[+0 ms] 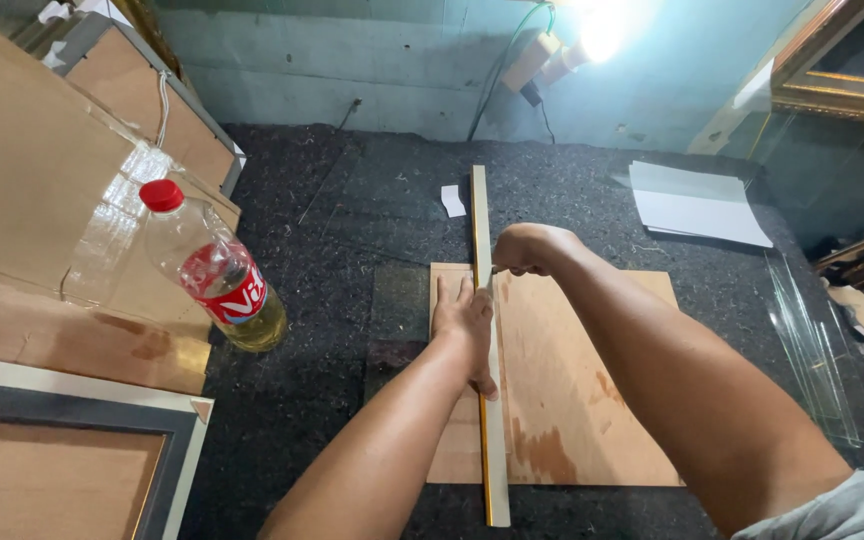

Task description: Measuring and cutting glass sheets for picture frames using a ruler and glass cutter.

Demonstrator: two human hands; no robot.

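A thin plywood board lies flat on the dark work table. A long pale straightedge with a yellow edge runs across the board from far to near. My left hand presses flat on the straightedge and board, fingers spread. My right hand is closed around a small cutting tool, whose tip meets the straightedge near the board's far edge. The tool itself is mostly hidden in my fist.
A clear plastic bottle with a red cap and yellowish liquid stands at the left. Cardboard sheets and a framed panel lie further left. White paper sheets and glass strips are at the right.
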